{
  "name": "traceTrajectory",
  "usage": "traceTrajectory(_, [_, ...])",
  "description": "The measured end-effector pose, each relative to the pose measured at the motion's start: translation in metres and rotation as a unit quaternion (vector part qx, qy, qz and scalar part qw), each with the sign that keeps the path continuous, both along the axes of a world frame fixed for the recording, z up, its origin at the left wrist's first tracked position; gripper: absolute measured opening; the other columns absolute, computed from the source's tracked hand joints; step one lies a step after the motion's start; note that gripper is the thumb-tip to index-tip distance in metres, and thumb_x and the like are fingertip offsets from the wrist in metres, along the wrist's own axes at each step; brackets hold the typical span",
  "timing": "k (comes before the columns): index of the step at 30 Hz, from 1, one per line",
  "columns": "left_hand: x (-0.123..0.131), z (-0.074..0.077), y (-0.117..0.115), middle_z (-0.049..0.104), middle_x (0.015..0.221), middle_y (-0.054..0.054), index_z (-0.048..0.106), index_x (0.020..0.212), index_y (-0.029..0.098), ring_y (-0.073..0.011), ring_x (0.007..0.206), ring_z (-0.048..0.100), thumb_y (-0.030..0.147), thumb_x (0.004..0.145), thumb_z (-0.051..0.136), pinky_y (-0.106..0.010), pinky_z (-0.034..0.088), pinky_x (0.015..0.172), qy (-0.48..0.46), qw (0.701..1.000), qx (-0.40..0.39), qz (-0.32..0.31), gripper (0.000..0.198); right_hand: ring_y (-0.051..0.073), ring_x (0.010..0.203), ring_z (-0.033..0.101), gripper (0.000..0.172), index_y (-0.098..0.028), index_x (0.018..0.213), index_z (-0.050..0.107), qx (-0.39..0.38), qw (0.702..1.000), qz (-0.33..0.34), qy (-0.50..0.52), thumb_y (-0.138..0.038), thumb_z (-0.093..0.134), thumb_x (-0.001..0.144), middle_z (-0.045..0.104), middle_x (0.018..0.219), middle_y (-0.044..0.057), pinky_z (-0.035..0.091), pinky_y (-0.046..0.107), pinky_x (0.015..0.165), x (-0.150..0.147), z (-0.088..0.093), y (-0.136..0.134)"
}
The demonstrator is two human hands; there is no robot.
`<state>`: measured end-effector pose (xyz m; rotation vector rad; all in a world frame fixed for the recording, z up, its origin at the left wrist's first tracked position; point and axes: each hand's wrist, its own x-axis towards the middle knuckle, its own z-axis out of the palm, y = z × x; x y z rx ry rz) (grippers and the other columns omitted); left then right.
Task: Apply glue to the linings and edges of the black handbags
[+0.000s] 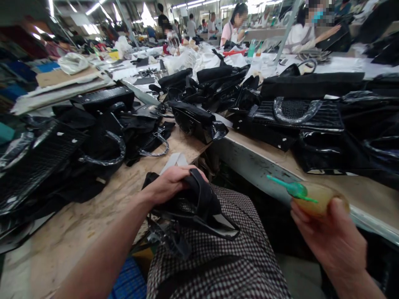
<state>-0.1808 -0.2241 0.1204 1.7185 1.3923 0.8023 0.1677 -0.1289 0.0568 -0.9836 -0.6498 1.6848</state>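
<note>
Over my lap, my left hand (170, 182) is closed on a black handbag (202, 203), its fingers partly hidden behind the bag's edge. The bag lies tilted with a pale inner edge showing at its lower right. Off to the right, my right hand (330, 236) wraps round a yellowish squeeze bottle (322, 201). Its green cap and thin green nozzle (277, 180) point left, toward the bag but well apart from it. A grey-white strap or strip (174, 161) shows just beyond my left hand.
Black handbags with plastic-wrapped handles lie piled on the left wooden table (75, 228) and along the right bench (258, 151). A dark gap separates the two surfaces. Stacked boards (62, 89) stand at the far left. Co-workers (232, 27) sit at the back.
</note>
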Motion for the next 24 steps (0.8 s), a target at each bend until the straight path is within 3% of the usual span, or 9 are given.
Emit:
traceTrajectory(2, [-0.001, -0.016, 0.017, 0.072, 0.101, -0.008, 0.073, 0.095, 0.013, -0.0205, 0.096, 0.067, 0.019, 0.093, 0.053, -0.032, 0.052, 0.091, -0.009, 1.0, -0.018, -0.023, 0.021, 0.023, 0.075, 0.066, 0.054, -0.025, 0.107, 0.076, -0.059, 0.997, -0.009, -0.053, -0.044, 0.091, 0.058, 0.071, 0.103, 0.01, 0.06, 0.027, 0.053, 0.021, -0.009, 0.0])
traceTrajectory(4, [0.0, -0.039, 0.033, 0.072, 0.094, -0.006, 0.074, 0.088, 0.013, -0.019, 0.089, 0.066, 0.021, 0.092, 0.055, -0.031, 0.052, 0.086, -0.008, 0.999, -0.032, -0.038, 0.021, 0.028, 0.087, 0.067, 0.061, -0.025, 0.11, 0.077, -0.099, 0.991, -0.002, -0.091, -0.04, 0.092, 0.053, 0.071, 0.109, 0.011, 0.063, 0.03, 0.06, 0.035, -0.019, -0.002])
traceTrajectory(8, [0.003, -0.082, 0.059, 0.07, 0.086, -0.004, 0.074, 0.085, 0.014, -0.0173, 0.083, 0.065, 0.025, 0.088, 0.06, -0.027, 0.051, 0.081, -0.014, 0.999, -0.038, -0.029, 0.018, 0.017, 0.066, 0.06, 0.055, -0.021, 0.111, 0.075, -0.109, 0.99, 0.007, -0.09, -0.037, 0.089, 0.06, 0.07, 0.1, 0.008, 0.053, 0.021, 0.044, 0.044, -0.036, -0.009])
traceTrajectory(12, [0.008, -0.108, 0.059, 0.07, 0.089, -0.006, 0.074, 0.087, 0.013, -0.0188, 0.087, 0.065, 0.028, 0.088, 0.06, -0.03, 0.05, 0.087, -0.01, 0.999, -0.022, 0.028, 0.021, 0.01, 0.052, 0.048, 0.047, -0.016, 0.109, 0.075, -0.089, 0.995, 0.007, -0.041, -0.039, 0.083, 0.069, 0.068, 0.089, 0.006, 0.042, 0.018, 0.036, 0.042, -0.048, -0.013])
traceTrajectory(18, [0.036, -0.125, 0.022, 0.071, 0.11, -0.008, 0.075, 0.101, 0.015, -0.021, 0.104, 0.066, 0.029, 0.088, 0.062, -0.035, 0.048, 0.1, -0.027, 0.997, -0.025, 0.07, 0.023, 0.015, 0.064, 0.058, 0.047, -0.018, 0.111, 0.074, -0.105, 0.994, 0.027, -0.026, -0.044, 0.082, 0.073, 0.069, 0.097, 0.009, 0.051, 0.022, 0.045, 0.045, -0.062, -0.009])
traceTrajectory(24, [0.033, -0.114, 0.007, 0.071, 0.108, -0.011, 0.074, 0.102, 0.012, -0.0242, 0.104, 0.065, 0.024, 0.085, 0.062, -0.039, 0.048, 0.1, -0.09, 0.987, -0.048, 0.123, 0.023, 0.013, 0.059, 0.053, 0.051, -0.024, 0.119, 0.069, -0.017, 0.99, 0.108, -0.093, -0.037, 0.086, 0.072, 0.066, 0.092, 0.005, 0.045, 0.019, 0.042, 0.042, -0.064, -0.002])
